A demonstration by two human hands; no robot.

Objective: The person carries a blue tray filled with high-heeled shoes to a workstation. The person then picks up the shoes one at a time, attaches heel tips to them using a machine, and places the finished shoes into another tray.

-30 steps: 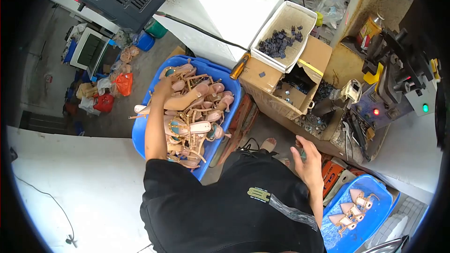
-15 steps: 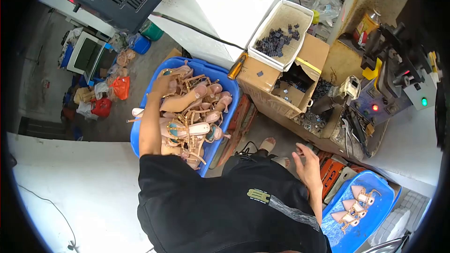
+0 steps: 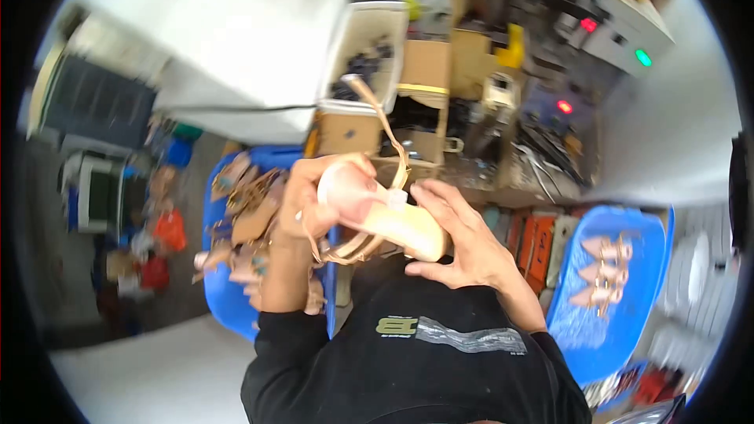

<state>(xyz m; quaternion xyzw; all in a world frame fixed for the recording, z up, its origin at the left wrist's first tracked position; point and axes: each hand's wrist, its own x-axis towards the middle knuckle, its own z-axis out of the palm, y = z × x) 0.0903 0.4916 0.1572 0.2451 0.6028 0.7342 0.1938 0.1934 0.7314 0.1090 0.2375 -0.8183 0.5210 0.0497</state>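
Note:
A beige strappy sandal (image 3: 397,226) is held up in front of my chest, its sole turned towards the camera and one strap sticking upward. My left hand (image 3: 305,195) is closed around its pink end at the left. At the sole's other end, my right hand (image 3: 477,245) has its fingers above and its thumb below, gripping the edge. Motion blurs the sandal a little. Left of my forearm, a blue tub (image 3: 224,298) holds a heap of similar sandals (image 3: 255,220).
Another blue tub (image 3: 581,330) at the right holds several pointed shoes (image 3: 603,273) in a row. Ahead are a white box (image 3: 334,47) of small dark parts, a cardboard box (image 3: 349,132) and a machine (image 3: 620,35) with red and green lights. Wrenches (image 3: 540,169) lie beside it.
My left hand has come out of the left tub with a sandal and moved right, to my front. My right hand has risen to meet it. The view has turned right.

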